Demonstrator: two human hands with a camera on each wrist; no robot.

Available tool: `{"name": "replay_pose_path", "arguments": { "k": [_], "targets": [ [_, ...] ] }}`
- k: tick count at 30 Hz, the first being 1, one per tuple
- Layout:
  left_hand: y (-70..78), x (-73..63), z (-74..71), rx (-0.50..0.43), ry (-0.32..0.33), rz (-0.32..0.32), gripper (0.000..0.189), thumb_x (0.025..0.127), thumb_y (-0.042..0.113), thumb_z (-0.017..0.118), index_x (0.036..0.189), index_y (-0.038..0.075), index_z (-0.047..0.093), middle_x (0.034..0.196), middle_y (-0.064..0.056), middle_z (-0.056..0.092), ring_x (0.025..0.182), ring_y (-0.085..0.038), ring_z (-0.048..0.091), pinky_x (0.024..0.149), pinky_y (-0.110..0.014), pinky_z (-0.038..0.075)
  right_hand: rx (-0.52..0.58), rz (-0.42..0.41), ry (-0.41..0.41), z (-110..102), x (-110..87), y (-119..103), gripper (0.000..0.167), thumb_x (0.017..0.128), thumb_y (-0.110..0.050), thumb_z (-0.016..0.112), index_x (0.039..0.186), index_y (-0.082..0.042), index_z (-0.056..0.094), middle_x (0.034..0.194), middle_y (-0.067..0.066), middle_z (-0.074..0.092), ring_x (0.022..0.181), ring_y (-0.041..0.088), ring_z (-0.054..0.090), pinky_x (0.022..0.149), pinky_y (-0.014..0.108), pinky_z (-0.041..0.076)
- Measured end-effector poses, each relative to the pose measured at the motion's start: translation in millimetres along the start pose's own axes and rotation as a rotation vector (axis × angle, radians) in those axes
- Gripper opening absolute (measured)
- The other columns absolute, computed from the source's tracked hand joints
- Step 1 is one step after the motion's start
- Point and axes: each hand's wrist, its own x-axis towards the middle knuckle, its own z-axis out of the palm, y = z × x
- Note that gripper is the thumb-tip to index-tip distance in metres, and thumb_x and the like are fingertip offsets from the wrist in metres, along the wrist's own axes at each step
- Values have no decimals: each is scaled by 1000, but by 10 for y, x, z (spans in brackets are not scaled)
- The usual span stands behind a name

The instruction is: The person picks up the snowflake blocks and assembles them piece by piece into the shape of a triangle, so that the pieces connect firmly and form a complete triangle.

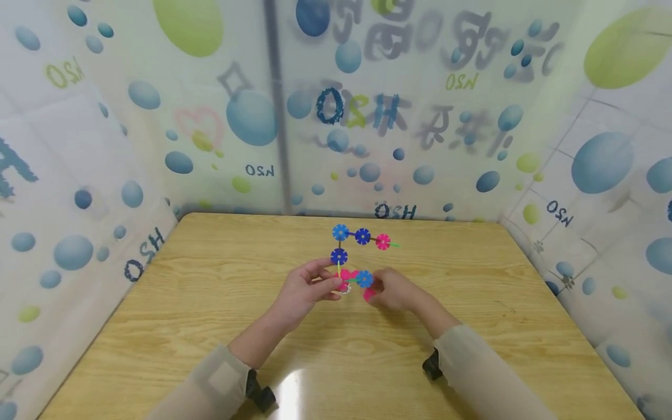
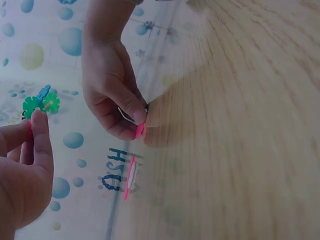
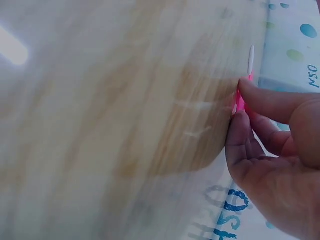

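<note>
My left hand (image 1: pixel 301 289) pinches a pink notched building disc (image 1: pixel 342 282) between thumb and fingers. From it runs a chain of interlocking discs: a dark blue disc (image 1: pixel 339 256), a light blue disc (image 1: pixel 340 232), another dark blue disc (image 1: pixel 362 236), then a pink one (image 1: pixel 382 241). Beside it, my right hand (image 1: pixel 396 290) pinches a separate-looking pink disc (image 1: pixel 370 295), just below a light blue disc (image 1: pixel 364 279). In the right wrist view, thumb and fingers meet on that pink disc (image 3: pixel 240 101). Whether it joins the chain is hidden by the fingers.
Wood-grain table (image 1: pixel 210 326) lies beneath both hands, with a bright reflection near its front. Pink and white discs (image 2: pixel 130 178) show edge-on near the right hand in the left wrist view. Patterned curtains (image 1: pixel 336 146) close in the back and sides.
</note>
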Motion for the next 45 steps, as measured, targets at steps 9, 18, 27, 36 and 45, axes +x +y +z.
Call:
{"name": "replay_pose_path", "arguments": {
  "k": [9, 18, 27, 36, 45],
  "targets": [
    [18, -7, 18, -2, -8, 8, 53, 105, 1, 70, 155, -5, 54, 109, -5, 67, 94, -14, 77, 87, -34, 68, 173, -55, 138, 33, -362, 227, 12, 100, -14, 81, 112, -17, 77, 99, -3, 74, 92, 13, 66, 82, 32, 56],
    [28, -9, 25, -9, -19, 10, 52, 106, 1, 69, 155, -5, 53, 108, -4, 69, 94, -14, 79, 87, -33, 68, 613, -139, 250, -80, -665, 235, 24, 107, -22, 74, 122, -3, 75, 113, 13, 82, 106, 35, 80, 96, 42, 67],
    [43, -17, 36, -3, -34, 14, 55, 106, 2, 70, 156, -5, 51, 107, -3, 70, 93, -14, 80, 87, -34, 68, 727, -231, 321, -102, -745, 65, 23, 108, -18, 73, 122, 0, 73, 121, 19, 80, 106, 24, 82, 98, 43, 66],
    [37, -2, 39, -2, -25, 2, 56, 106, 4, 71, 157, -5, 51, 108, -5, 70, 94, -15, 80, 87, -34, 68, 733, -277, 346, -89, -757, 49, 20, 108, -14, 72, 121, 1, 73, 119, 21, 80, 104, 22, 81, 95, 34, 67],
    [68, -19, 53, -19, -45, 11, 56, 106, 2, 70, 157, -8, 49, 104, -2, 69, 91, -13, 80, 86, -32, 68, 748, -335, 342, -79, -764, 43, 18, 108, -9, 71, 121, 2, 71, 119, 19, 80, 107, 21, 81, 95, 32, 66]
  ]
}}
